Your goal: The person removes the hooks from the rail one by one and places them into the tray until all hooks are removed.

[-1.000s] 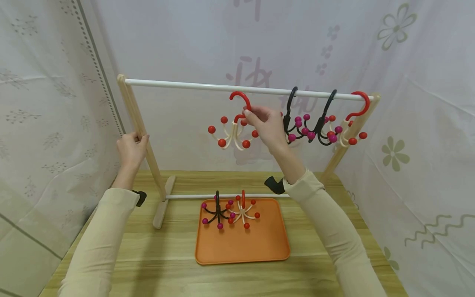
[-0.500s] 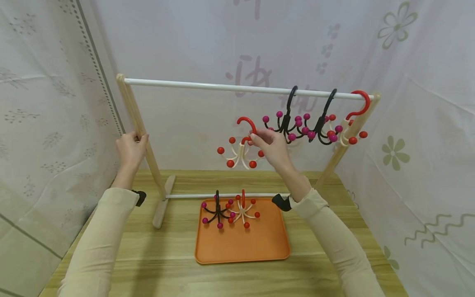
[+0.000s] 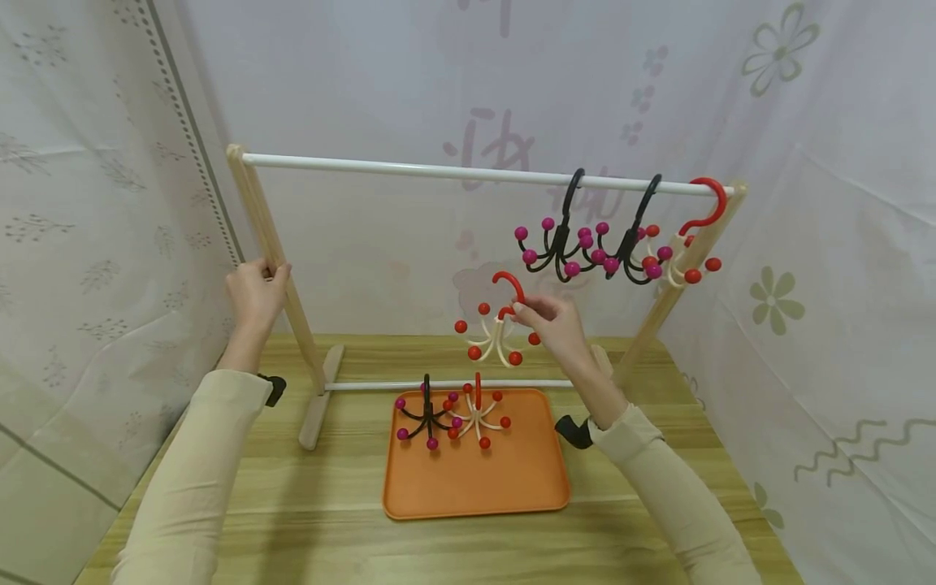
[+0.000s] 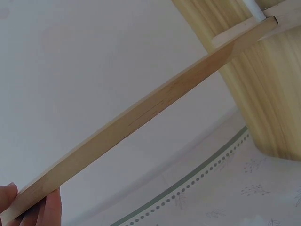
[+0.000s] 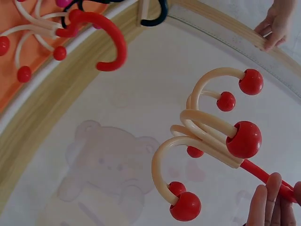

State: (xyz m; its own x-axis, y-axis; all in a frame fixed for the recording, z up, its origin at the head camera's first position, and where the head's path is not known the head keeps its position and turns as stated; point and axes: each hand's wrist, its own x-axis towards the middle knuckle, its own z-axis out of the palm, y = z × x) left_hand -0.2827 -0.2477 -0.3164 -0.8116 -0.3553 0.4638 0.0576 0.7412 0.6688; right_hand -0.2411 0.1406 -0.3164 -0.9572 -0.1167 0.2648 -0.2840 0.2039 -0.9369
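Observation:
My left hand (image 3: 257,294) grips the left wooden post (image 3: 276,236) of a clothes rack; in the left wrist view thumb and fingers wrap the post's edges. My right hand (image 3: 557,329) pinches the red hook of a cream multi-arm hanger (image 3: 499,337) with red ball tips. That hanger is held in the air below the white top rod (image 3: 380,167), above the orange tray (image 3: 512,496). In the right wrist view its curved cream arms (image 5: 207,127) spread out in front of the fingers.
A black hanger (image 3: 429,416) with magenta balls and a cream hanger (image 3: 478,416) with red balls lie on the tray. Two black hangers (image 3: 560,244) and a red-hooked cream one hang at the rod's right end. A white lower bar (image 3: 380,386) runs behind the tray.
My right hand has come down and a little to the right with the cream hanger, away from the top rod toward the tray. The left hand stays on the post.

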